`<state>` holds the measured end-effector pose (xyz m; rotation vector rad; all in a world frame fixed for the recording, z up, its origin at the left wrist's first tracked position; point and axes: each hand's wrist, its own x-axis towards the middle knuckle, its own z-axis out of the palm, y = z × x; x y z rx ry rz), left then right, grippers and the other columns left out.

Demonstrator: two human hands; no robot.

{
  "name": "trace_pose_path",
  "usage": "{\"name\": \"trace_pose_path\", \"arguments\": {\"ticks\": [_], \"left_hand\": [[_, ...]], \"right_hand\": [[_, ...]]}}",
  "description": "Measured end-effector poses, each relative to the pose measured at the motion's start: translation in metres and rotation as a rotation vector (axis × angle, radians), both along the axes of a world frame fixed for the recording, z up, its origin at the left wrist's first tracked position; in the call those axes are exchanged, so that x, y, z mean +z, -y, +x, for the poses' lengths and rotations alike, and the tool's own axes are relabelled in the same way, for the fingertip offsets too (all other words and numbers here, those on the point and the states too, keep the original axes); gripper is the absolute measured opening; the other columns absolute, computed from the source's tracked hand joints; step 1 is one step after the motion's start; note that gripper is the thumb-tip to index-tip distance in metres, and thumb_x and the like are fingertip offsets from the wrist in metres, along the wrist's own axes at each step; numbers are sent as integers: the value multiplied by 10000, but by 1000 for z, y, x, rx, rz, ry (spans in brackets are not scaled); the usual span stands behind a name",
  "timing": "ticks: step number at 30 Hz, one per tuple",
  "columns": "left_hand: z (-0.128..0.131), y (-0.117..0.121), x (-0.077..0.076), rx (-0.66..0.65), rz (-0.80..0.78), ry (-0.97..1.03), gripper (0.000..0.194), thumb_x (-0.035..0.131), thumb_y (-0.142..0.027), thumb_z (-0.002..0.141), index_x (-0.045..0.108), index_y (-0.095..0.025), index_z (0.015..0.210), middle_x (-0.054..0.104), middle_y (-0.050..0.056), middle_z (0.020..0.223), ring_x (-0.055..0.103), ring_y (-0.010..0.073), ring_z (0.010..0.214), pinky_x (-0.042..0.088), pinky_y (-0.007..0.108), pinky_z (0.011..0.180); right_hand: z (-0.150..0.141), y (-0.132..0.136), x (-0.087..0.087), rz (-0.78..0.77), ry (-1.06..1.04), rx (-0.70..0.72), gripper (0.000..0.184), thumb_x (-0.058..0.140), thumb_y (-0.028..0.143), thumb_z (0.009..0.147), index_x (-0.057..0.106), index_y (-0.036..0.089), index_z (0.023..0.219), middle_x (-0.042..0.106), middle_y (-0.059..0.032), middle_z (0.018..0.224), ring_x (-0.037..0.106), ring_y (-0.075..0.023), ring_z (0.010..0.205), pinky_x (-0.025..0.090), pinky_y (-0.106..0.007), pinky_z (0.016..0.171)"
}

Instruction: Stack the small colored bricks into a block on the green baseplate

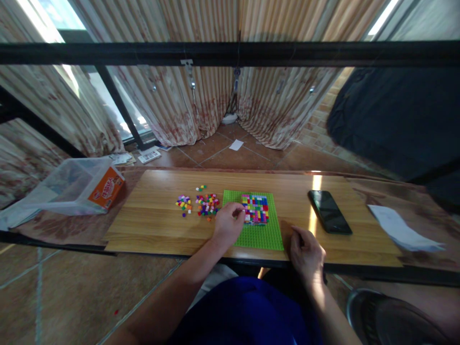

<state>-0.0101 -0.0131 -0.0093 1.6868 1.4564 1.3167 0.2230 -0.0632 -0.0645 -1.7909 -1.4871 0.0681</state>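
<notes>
One left hand [229,224] pinches mid-frame, contents unclear; right hand [308,255] curls loosely, contents unclear. We judge bricks [208,209] light, rigid; grip sides.

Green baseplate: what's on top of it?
Packed multicoloured bricks, with bare studs around them. The left hand hides some of the baseplate; what's beneath that hand can't be seen.

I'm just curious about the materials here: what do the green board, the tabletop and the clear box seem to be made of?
The green board looks like plastic, given its even colour and moulded studs. The tabletop seems to be wood or wood-look laminate, judging by its grain. The box is probably thin plastic, being cloudy and see-through.
</notes>
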Motion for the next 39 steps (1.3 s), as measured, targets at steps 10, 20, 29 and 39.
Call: {"name": "trace_pose_path", "arguments": {"ticks": [10,20,29,39], "left_hand": [[-3,-2,8,-39,64,-80,167,573,-123,835,690,-198,741,674,21,778,633,147,785,504,276,754],[-1,-3,3,30,2,23,136,614,-120,798,705,-197,732,698,10,746,636,135,719,510,257,694],[0,-5,6,36,22,-58,175,603,-87,789,706,-201,707,694,19,736,644,143,724,515,267,700],[-2,-4,-2,1,31,-134,150,598,-120,822,727,-193,793,740,43,822,680,163,781,533,288,738]], "right_hand": [[3,-1,-5,9,2,18,341,459,412,907,707,189,979,729,-99,992,679,-221,855,509,-319,767],[2,-1,-4,3,10,11,352,449,419,911,710,190,973,731,-99,994,677,-225,856,502,-324,765],[3,-1,-6,16,8,15,330,467,414,905,707,194,959,730,-92,983,681,-221,848,505,-316,758],[3,-1,-5,14,-5,20,324,464,395,898,708,190,959,731,-92,988,681,-217,860,502,-309,769]]}}
